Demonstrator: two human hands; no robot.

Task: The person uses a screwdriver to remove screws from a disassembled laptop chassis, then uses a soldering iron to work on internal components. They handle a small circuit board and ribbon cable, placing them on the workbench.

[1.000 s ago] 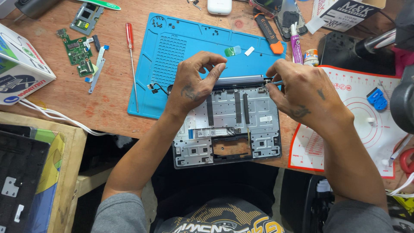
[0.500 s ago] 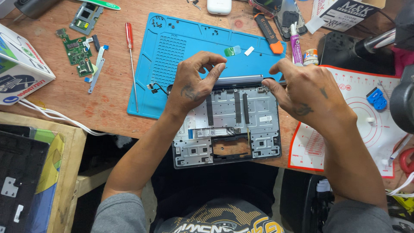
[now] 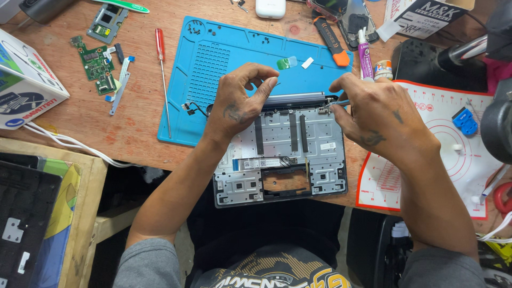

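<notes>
Head view: since a second ago the right hand [image 3: 381, 120] has barely shifted — its fingertips stay pinched together on a thin tool at the right end of the hinge bar [image 3: 293, 98]. Left hand [image 3: 240, 101] unchanged, thumb and forefinger apart, arched over the bar's left end. The opened laptop chassis [image 3: 280, 154] lies half on the blue mat [image 3: 213, 58], overhanging the wooden table [image 3: 133, 122] edge.

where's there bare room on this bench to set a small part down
Bare wood lies between the red screwdriver and the green circuit board, running down toward the white cable. The blue mat is free at its ribbed left part. Crowded: the mat's top right with tools and tubes, and around both hands at the laptop shell.
</notes>
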